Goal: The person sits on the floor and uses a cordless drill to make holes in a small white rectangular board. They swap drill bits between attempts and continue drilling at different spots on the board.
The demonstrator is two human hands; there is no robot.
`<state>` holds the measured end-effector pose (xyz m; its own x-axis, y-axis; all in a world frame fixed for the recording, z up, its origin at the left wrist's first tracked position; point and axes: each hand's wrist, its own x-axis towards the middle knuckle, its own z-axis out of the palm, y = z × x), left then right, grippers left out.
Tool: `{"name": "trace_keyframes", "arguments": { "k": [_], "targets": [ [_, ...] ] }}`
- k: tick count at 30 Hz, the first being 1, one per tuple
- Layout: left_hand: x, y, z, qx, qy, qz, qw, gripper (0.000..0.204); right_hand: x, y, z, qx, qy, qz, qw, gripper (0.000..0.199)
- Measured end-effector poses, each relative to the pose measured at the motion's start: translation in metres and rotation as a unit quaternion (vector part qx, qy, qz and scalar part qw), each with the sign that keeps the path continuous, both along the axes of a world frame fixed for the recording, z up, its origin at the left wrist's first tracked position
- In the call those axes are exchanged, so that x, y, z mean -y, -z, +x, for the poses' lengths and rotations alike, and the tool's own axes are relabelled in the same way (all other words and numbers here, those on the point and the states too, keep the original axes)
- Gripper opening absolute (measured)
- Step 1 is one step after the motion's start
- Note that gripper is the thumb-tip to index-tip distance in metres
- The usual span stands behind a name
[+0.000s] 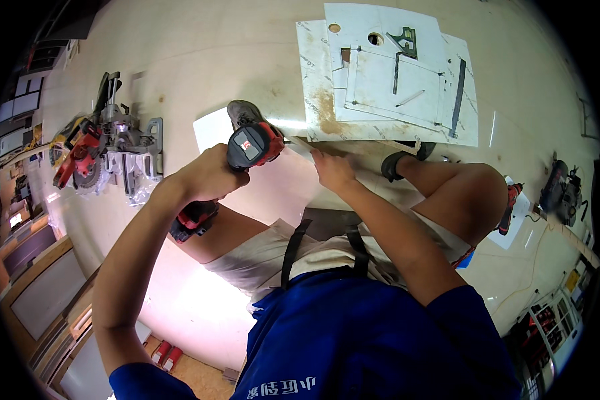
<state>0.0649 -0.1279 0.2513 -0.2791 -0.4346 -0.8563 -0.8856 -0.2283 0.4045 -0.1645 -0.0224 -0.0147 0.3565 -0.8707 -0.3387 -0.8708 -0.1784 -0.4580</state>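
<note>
My left hand is wrapped round the grip of a red and black cordless drill, its battery below my wrist. The nose of the drill points right, toward my other hand. My right hand is closed, its fingertips pressed together at a thin pale edge just right of the nose. What those fingers hold is too blurred to make out. Ahead of my right hand, a large white board bears smaller white panels, a green-headed combination square, a pen and a dark strip.
A miter saw with red parts stands on the floor at left. My shoe rests on a white sheet beyond the drill. Another red power tool lies beside my right knee; a dark tool stands farther right. Wooden frames lean at lower left.
</note>
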Motion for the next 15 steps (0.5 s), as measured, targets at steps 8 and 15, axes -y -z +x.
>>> {"name": "trace_keyframes", "arguments": {
  "k": [8,15],
  "targets": [
    [-0.003,-0.006,0.0,-0.031,-0.036,-0.04,0.998,0.019,-0.005,0.005,0.006,-0.019,-0.018,0.028,0.999,0.044],
    [-0.007,-0.008,0.004,-0.002,-0.045,-0.011,0.999,0.019,0.002,0.002,-0.001,-0.01,-0.005,-0.004,1.0,0.039]
  ]
}}
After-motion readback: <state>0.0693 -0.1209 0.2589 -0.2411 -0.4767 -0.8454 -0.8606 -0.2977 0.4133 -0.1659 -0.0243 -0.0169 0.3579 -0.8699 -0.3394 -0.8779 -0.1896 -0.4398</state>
